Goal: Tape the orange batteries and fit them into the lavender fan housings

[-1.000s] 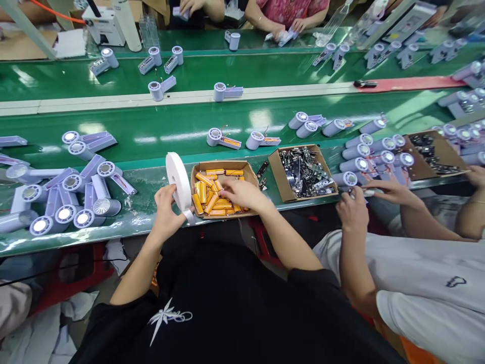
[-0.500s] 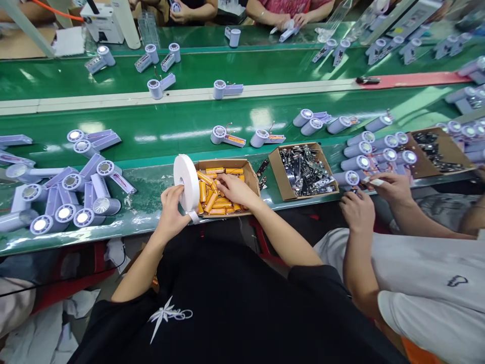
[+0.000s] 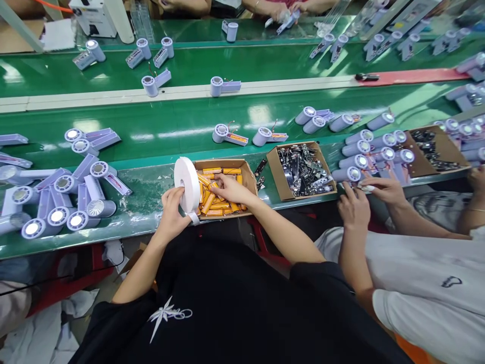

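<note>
My left hand point(image 3: 173, 210) is closed on a roll of white tape point(image 3: 185, 184), which stands upright at the left end of a cardboard box point(image 3: 248, 177). A loose end of tape sticks out by my thumb. Orange cylindrical batteries point(image 3: 217, 206) fill the box in a jumbled heap. Over the heap, my right hand point(image 3: 233, 191) has its fingertips pinched on a battery; they partly hide it. Just right of this box, a few small dark circuit boards point(image 3: 260, 167) lie on the green bench.
Lilac fan housings point(image 3: 78, 220) crowd the bench at left. A second box point(image 3: 278, 177) holds circuit boards. A co-worker's hands point(image 3: 356, 205) work close at right beside more lilac housings point(image 3: 356, 147). Along the green conveyor point(image 3: 174, 119) sit several part-assembled units.
My right hand has shifted slightly left among the batteries, its fingers drawn closer together. My left hand keeps the tape roll in nearly the same place. The view has tilted a little.
</note>
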Demonstrator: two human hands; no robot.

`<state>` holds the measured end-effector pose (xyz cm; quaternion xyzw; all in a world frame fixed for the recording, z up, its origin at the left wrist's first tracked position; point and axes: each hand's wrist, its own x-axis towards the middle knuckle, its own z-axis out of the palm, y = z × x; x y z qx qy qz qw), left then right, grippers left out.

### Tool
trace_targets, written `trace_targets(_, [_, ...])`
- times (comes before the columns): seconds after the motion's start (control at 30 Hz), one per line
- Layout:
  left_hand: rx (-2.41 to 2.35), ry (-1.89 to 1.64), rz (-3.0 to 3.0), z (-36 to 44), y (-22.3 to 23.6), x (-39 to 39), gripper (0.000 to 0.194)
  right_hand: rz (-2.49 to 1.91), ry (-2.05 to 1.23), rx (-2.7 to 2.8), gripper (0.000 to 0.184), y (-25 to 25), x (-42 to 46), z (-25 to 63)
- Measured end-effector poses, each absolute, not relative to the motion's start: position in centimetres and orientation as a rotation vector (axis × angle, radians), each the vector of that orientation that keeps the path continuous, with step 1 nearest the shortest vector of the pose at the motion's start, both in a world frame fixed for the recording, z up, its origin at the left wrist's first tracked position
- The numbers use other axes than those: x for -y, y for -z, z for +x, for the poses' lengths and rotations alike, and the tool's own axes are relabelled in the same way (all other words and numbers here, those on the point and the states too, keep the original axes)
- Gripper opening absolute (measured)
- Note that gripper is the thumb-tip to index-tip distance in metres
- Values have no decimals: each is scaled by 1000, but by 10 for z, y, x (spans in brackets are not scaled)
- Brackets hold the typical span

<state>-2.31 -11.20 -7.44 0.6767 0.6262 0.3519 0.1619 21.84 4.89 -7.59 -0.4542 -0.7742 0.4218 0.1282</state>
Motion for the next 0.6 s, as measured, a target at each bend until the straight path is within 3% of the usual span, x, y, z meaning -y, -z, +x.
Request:
trace_targets(0.13, [-1792, -1048, 1994, -24, 74, 112, 72, -1278, -1039, 1939, 26, 63, -50, 229])
trace_targets(0.27, [-1832, -961, 2126, -25, 66, 116, 71, -1117, -1323, 1374, 50, 44, -39, 241])
trace_targets(0.37, [-1763, -898, 2271, -26, 55, 121, 72, -1018, -1460, 1219, 57, 26, -16, 243])
trace_targets(0.6, [-1677, -769, 2414, -31, 35, 123, 69, -845, -1210, 1271, 35, 3, 16, 233])
